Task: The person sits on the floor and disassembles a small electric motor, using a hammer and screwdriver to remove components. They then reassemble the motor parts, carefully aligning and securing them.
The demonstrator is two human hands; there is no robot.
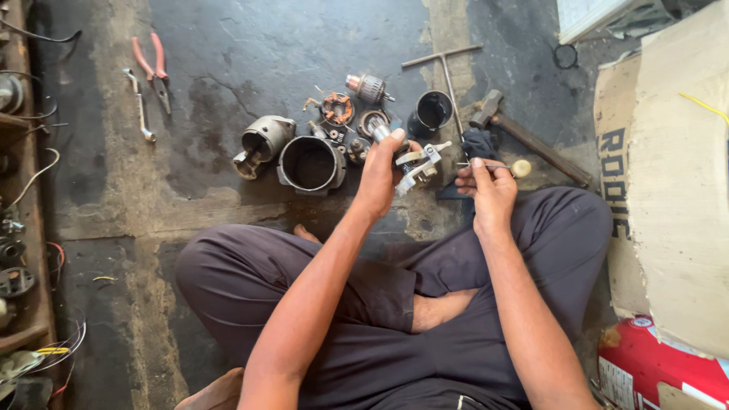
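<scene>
Hands at work above the oily floor [228,45]: left hand [382,176] clamps a small metal motor part [420,164], right hand [490,190] grips a wooden-handled screwdriver [501,165]; steadying the part close should keep the tip seated.

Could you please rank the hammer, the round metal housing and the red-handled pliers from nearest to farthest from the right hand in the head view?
From the right hand:
1. Hammer, just above and right.
2. Round metal housing, leftward, past the left hand.
3. Red-handled pliers, far upper left.
</scene>
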